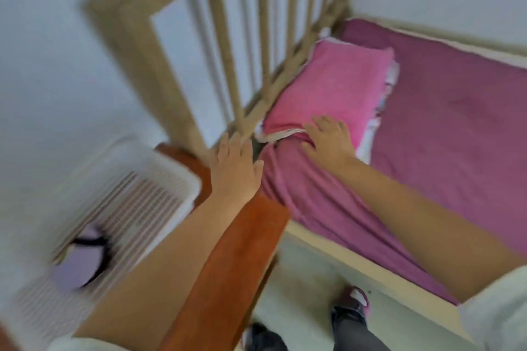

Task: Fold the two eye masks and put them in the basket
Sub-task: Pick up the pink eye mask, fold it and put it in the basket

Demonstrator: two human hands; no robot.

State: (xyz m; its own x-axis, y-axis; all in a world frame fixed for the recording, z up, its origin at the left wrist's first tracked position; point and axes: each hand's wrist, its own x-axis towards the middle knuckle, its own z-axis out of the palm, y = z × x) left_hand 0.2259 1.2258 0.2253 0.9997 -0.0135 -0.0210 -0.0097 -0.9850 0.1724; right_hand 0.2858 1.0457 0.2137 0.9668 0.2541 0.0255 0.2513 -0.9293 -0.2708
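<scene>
Head view, steeply down, close over bed

At near left we see the basket on a side table, with an eye mask lying in it. Right of the table is the bed; a pillow lies at its far-left end against the slatted headboard

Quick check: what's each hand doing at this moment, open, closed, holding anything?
Left hand: open, fingers spread near the bed's edge, holding nothing.
Right hand: open, resting flat on the pink pillow, gripping nothing.
</scene>
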